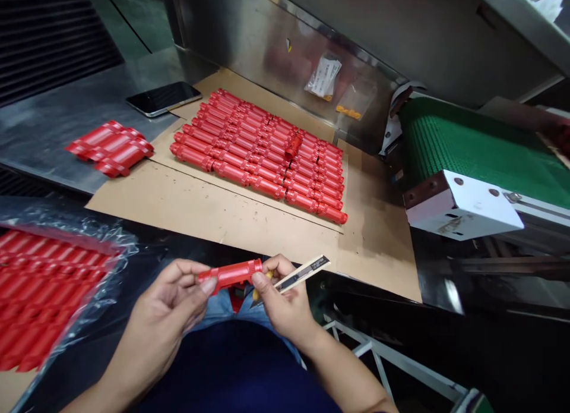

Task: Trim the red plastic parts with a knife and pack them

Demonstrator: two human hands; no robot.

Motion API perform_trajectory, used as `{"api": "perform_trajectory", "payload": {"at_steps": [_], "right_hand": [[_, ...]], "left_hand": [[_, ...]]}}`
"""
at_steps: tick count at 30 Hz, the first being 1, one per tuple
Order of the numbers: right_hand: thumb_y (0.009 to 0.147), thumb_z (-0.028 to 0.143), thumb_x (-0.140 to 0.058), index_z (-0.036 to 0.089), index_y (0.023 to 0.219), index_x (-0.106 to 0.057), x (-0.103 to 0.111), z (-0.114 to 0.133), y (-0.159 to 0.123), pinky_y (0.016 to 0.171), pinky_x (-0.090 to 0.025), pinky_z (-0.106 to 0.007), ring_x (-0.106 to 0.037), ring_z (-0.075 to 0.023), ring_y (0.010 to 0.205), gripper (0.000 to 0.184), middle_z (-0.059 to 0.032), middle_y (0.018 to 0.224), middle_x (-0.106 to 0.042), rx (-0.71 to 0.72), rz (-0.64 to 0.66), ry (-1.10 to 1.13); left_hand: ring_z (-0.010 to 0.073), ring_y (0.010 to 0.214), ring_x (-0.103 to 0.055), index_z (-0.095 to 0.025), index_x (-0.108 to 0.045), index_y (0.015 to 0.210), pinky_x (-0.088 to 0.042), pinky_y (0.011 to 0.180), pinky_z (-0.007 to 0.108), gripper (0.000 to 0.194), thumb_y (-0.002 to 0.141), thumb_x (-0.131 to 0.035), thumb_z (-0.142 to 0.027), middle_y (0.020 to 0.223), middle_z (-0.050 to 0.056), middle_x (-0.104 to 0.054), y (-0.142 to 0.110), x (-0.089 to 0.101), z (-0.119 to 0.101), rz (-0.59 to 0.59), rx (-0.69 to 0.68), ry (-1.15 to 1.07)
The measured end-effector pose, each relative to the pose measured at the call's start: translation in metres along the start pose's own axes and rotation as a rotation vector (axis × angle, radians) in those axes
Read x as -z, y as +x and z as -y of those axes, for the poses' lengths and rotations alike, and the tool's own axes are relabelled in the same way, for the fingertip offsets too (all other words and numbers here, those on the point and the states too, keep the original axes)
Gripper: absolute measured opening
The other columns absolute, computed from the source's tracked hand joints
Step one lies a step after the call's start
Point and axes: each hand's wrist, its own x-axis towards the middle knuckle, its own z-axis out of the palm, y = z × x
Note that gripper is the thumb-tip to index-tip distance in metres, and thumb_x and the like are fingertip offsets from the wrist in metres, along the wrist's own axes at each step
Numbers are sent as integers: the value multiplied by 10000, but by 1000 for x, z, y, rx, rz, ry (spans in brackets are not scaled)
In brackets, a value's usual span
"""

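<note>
My left hand [171, 309] pinches the left end of a red plastic part [231, 274] held over my lap. My right hand [280, 300] touches the part's right end with the thumb and grips a utility knife [303, 273] whose blade end points up and right. On the brown cardboard sheet [214, 214] ahead lie several rows of the same red parts [260, 154], with one short red piece [294, 145] lying on top.
A clear plastic bag of red parts [40, 294] sits at my left. A small pile of red pieces [111, 148] and a phone [164, 98] lie on the steel surface. A green conveyor belt [472, 145] runs at the right, with small plastic bags [324, 77] on the steel wall.
</note>
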Motion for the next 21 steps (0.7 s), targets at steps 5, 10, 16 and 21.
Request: {"api": "perform_trajectory", "payload": {"at_steps": [5, 10, 16, 21], "right_hand": [[1110, 688, -719, 241, 861, -598, 2, 0, -4, 509, -454, -215, -516, -100, 523, 526, 40, 656, -623, 53, -58, -72], [1141, 572, -708, 244, 914, -647, 2, 0, -6, 488, -468, -230, -526, -111, 502, 404, 37, 675, -647, 118, -30, -134], [1150, 285, -706, 208, 1102, -815, 6, 0, -6, 604, -606, -315, -689, -191, 642, 143, -64, 805, -761, 725, 181, -654], [1134, 296, -801, 221, 1400, -823, 27, 24, -12, 956, -770, -426, -882, -312, 1166, 277, -151, 1224, -895, 687, 222, -575]], "left_hand": [[168, 679, -612, -322, -851, 1078, -527, 572, 254, 189, 977, -933, -458, 875, 21, -701, -5, 2, -1, -34, -218, 205], [245, 1147, -742, -358, -876, 1149, -661, 913, 257, 379, 825, -1063, -302, 1279, 37, -757, -2, -4, -1, -63, -303, 88], [190, 919, -763, -224, -894, 1074, -678, 840, 227, 414, 787, -1097, -443, 997, 54, -819, 8, -19, -6, -46, 128, -231], [244, 943, -856, -285, -834, 1334, -726, 847, 292, 567, 829, -1072, -386, 1182, 91, -894, 8, -8, -15, -28, 100, -218]]}}
